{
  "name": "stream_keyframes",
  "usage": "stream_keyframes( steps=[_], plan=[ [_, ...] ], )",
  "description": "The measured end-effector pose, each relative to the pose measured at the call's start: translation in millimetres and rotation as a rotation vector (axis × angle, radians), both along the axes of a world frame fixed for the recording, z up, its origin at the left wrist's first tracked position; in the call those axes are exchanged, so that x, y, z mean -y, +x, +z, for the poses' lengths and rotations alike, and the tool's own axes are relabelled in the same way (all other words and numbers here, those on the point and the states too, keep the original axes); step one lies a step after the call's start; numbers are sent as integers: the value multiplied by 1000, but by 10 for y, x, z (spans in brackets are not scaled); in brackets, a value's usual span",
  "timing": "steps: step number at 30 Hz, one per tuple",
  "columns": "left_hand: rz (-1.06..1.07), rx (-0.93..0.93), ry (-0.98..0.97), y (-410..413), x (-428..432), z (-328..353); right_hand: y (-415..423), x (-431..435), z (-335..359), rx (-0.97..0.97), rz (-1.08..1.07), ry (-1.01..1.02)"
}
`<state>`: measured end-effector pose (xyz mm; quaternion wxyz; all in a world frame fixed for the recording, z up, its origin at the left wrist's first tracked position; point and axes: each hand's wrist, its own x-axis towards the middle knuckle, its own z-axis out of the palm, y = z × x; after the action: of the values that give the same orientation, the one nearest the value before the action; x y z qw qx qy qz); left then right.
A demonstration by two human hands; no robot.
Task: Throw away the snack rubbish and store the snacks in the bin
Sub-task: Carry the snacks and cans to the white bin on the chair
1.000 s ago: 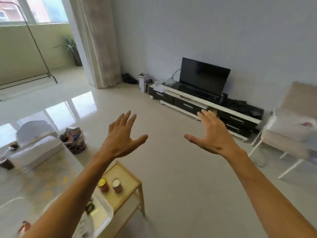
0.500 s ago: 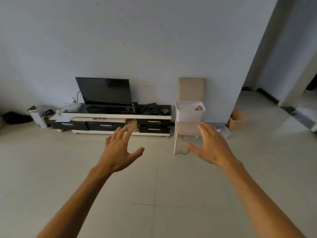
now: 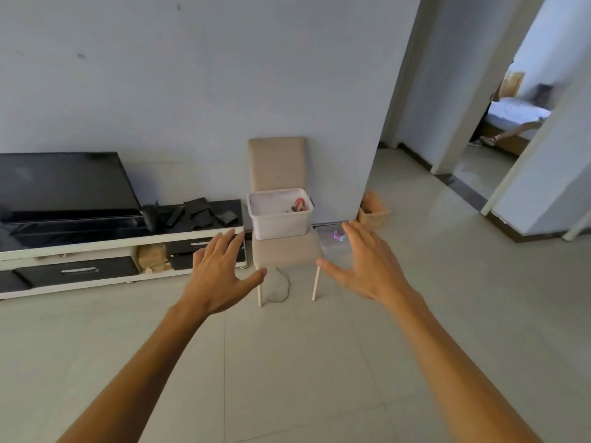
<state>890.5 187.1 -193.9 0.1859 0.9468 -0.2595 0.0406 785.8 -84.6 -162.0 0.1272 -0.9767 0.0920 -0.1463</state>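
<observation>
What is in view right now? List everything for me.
Bin: one, white, on the chair seat.
Red item: one, inside the bin; too small to identify.
Chair: one, beige, against the wall.
TV: one, black, on the stand.
Stand: one, white and black, left of the chair.
Box: one, brown, in the stand's open shelf.
Basket: one, tan, on the floor right of the chair.
Bed: one, white, through the right doorway.
Hands: two, bare; left hand and right hand spread open toward the chair, holding nothing.
</observation>
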Motion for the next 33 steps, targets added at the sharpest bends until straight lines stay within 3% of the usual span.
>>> stream_keyframes(
  steps=[7,17,33],
  plan=[
    [-24,-47,0,1162,905,-95,1173,952,-220,-72,-11,-6],
    [153,-83,31,2625,2026,-382,3013,2228,-623,-201,102,67],
    [224,-253,51,5148,2843,-1185,5794,3050,-1227,-349,153,42]
  ],
)
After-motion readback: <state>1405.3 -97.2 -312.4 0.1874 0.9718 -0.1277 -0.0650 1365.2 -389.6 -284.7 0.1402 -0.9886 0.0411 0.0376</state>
